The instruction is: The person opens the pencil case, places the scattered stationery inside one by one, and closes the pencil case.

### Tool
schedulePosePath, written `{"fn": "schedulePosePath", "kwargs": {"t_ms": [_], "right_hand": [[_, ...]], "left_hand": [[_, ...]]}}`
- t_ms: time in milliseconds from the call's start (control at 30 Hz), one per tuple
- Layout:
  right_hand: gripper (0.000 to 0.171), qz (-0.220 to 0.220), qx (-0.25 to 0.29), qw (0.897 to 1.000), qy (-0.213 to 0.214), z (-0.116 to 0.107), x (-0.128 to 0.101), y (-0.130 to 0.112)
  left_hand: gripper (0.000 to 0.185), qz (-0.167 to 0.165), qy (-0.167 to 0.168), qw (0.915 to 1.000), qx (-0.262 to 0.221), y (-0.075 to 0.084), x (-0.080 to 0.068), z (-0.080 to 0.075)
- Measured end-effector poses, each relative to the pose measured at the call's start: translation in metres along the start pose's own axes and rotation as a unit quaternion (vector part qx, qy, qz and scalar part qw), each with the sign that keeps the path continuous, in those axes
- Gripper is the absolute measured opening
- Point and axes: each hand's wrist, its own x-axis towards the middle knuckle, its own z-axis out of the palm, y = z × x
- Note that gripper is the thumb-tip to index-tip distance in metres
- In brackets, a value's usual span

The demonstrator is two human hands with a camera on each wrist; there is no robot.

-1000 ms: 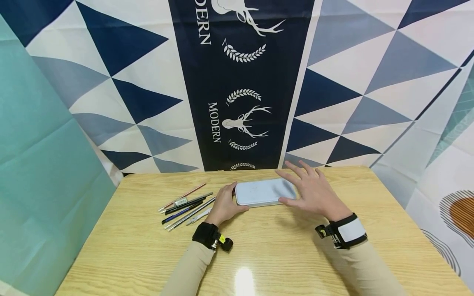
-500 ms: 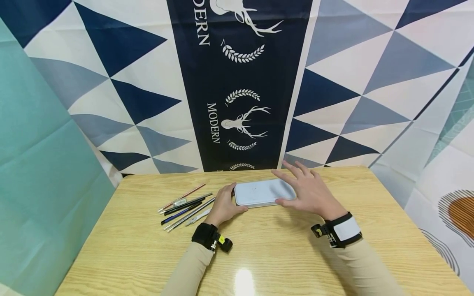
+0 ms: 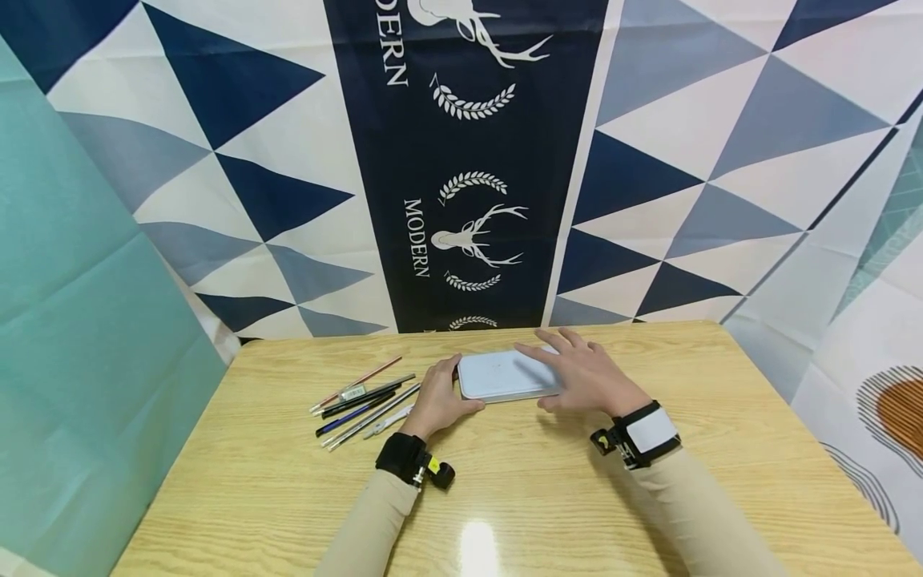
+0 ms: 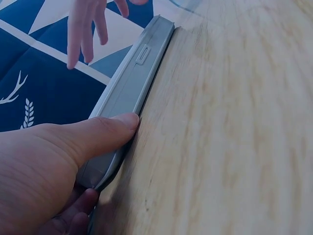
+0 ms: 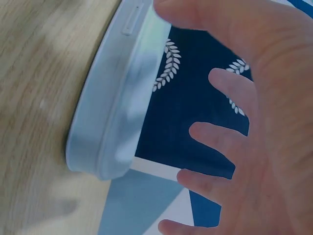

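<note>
A pale blue, flat pencil case [image 3: 501, 373] lies lid-up near the far edge of the table, with a small latch [image 4: 143, 54] on its front side. My left hand [image 3: 436, 401] grips the case's left end. Its thumb [image 4: 115, 128] lies along the front wall while the other fingers curl around the end, partly hidden. Over the right end hovers my right hand [image 3: 593, 378], fingers spread and slightly bent. In the right wrist view, the right thumb [image 5: 188, 14] is close to the lid edge by the latch, and the other fingers stand apart from the case.
Left of the case lie several pens and pencils, among them a blue pen [image 3: 353, 415] and a reddish pencil [image 3: 371, 373]. A small eraser [image 3: 352, 393] and a white drawing compass [image 3: 389, 421] are with them. A patterned cloth [image 3: 469, 160] hangs behind the wooden table [image 3: 548, 497].
My right hand has moved left and lower over the case's right end, covering more of the lid. The left hand and the case have stayed in place.
</note>
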Motion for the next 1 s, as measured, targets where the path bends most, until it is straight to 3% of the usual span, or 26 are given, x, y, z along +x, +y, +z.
{"fn": "schedulePosePath", "kwargs": {"t_ms": [333,1000], "right_hand": [[0.096,0.013,0.039,0.999,-0.014,0.014,0.013,-0.001],[0.1,0.034,0.04,0.996,-0.072,0.023,0.033,-0.003]], "left_hand": [[0.1,0.0,-0.005,1.0,-0.006,0.0,-0.001,-0.002],[0.1,0.0,-0.006,0.9999,-0.009,0.001,-0.003,-0.002]]}}
